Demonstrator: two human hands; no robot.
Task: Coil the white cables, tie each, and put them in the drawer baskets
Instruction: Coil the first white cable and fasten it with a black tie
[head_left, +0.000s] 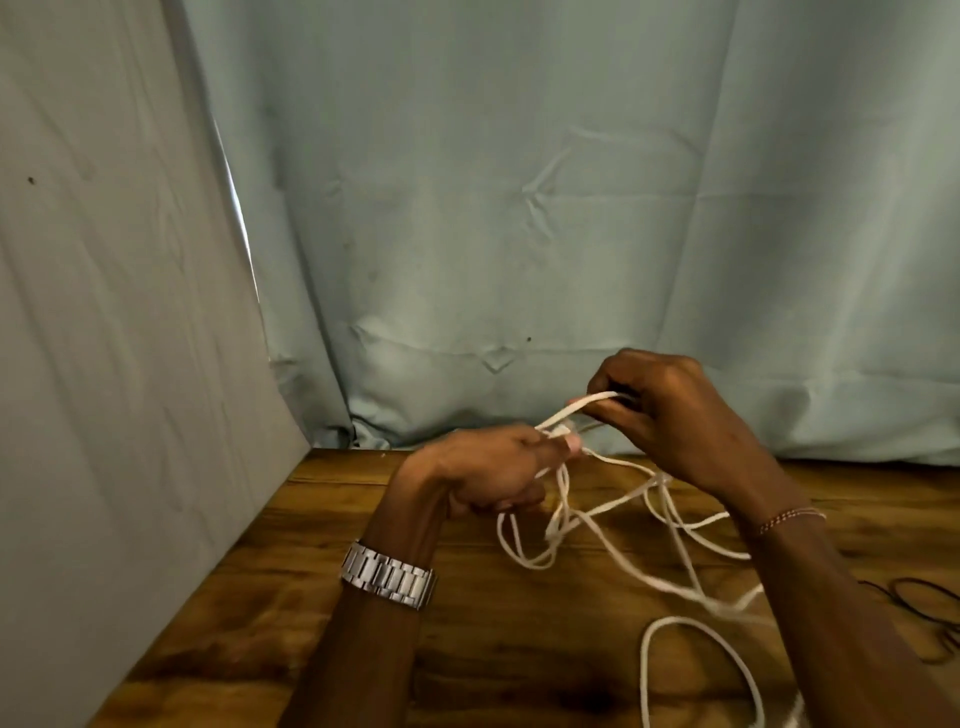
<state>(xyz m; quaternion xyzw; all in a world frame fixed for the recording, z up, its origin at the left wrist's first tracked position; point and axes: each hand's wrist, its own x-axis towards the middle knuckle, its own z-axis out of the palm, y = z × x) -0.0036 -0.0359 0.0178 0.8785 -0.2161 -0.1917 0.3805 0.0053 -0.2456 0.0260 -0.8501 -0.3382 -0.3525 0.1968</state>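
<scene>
A white cable (587, 525) hangs in loose loops from both hands down onto the wooden table (322, 597). My left hand (488, 467), with a metal watch on its wrist, grips a bunch of cable strands in its curled fingers. My right hand (670, 415) is raised a little higher and to the right, and pinches a loop of the same cable between thumb and fingers. A short stretch of cable runs taut between the two hands. Another white loop (691, 654) lies on the table near the front right. No drawer or basket is in view.
A pale blue-green cloth (519, 208) hangs behind the table and along its left side. Thin black ties (924, 618) lie on the table at the far right edge of the view.
</scene>
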